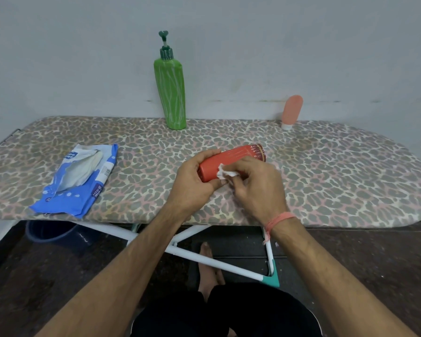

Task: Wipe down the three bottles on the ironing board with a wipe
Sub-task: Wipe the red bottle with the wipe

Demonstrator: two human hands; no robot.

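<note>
A red bottle (231, 159) lies tilted just above the ironing board (326, 176), its near end gripped by my left hand (192, 181). My right hand (258, 183) presses a crumpled white wipe (225, 172) against the bottle's side. A tall green pump bottle (171, 91) stands upright at the board's far edge, near the middle. A small pink tube bottle (291, 111) stands on its white cap at the far edge to the right.
An open blue pack of wipes (80, 177) lies on the board's left part, near the front edge. A grey wall rises right behind the board. Below are the board's white legs (204, 260), a dark bucket (51, 233) and my bare foot.
</note>
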